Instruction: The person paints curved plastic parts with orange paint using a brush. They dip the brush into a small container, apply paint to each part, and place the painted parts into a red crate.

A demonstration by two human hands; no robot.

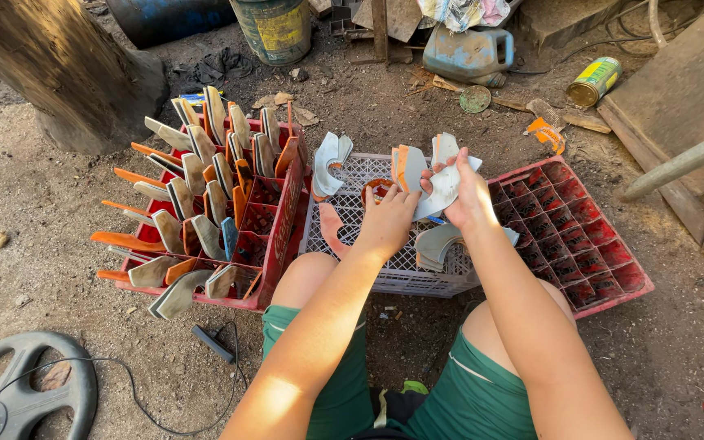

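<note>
From the head camera, the left hand (386, 218) pinches a curved orange-and-grey sole-shaped piece (408, 167), while the right hand (468, 195) grips a pale curved sheet piece (442, 186), both above the white plastic lattice crate (360, 213), between a filled red crate (275, 236) and an empty red crate (588, 244).

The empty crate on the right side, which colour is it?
Red. The empty crate shows clearly in the head view, beside the right hand.
</note>
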